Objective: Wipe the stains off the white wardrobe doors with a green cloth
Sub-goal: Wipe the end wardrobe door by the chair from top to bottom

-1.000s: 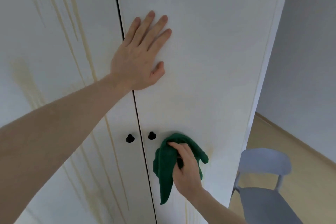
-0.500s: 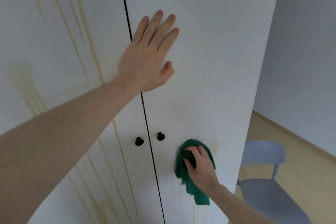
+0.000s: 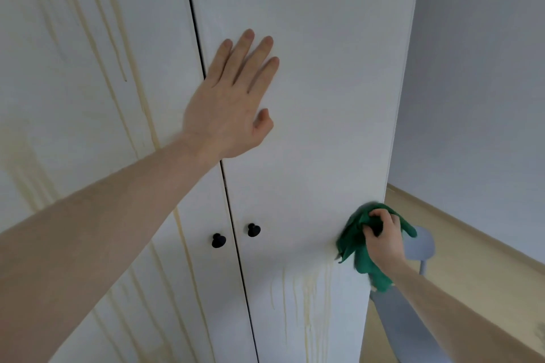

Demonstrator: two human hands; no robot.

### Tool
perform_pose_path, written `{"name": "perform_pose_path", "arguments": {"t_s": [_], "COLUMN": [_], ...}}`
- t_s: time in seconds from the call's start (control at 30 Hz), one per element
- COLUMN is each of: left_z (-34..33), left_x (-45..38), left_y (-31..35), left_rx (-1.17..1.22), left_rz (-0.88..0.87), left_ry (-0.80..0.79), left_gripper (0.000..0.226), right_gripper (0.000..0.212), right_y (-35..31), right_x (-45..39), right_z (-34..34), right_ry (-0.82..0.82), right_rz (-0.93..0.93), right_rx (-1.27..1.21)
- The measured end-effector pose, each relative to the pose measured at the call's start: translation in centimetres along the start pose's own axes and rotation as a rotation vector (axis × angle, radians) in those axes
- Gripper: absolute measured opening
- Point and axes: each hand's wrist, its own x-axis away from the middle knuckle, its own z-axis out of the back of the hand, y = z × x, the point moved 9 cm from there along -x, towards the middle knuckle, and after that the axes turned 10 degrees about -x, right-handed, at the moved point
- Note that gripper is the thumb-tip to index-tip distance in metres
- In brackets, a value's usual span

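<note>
Two tall white wardrobe doors fill the view. The right door has yellowish drip stains low down, below knob height. The left door carries long yellowish streaks from top to bottom. My left hand lies flat and open against the right door, just right of the gap between the doors. My right hand is shut on a bunched green cloth and presses it to the right door at its right edge, level with the knobs.
Two black knobs, the left knob and the right knob, sit on either side of the door gap. A pale blue chair stands right of the wardrobe on a light wooden floor. A grey wall closes the right side.
My right hand has dragged the green cloth rightward across the right door, from beside the knob to the door's right edge. My left hand stays flat on the door.
</note>
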Motion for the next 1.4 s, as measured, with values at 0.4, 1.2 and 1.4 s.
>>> {"name": "perform_pose_path", "arguments": {"t_s": [0.4,1.2,1.4], "left_z": [0.1,0.0,0.0], "left_x": [0.2,0.1,0.1], "left_y": [-0.1,0.0,0.1], "left_rx": [0.001,-0.024,-0.039], "left_rz": [-0.003,-0.011,-0.006], "left_ry": [0.003,0.021,0.031], "left_gripper": [0.077,0.077,0.077], "right_gripper": [0.038,0.038,0.038], "right_y": [-9.2,3.5,0.5], "right_x": [17.6,-1.9,7.2], "right_z": [-16.5,0.4,-4.1], "right_ry": [-0.392,0.053,0.069], "right_rz": [0.228,-0.104,0.005], "right_rx": [-0.304,0.121,-0.199]}}
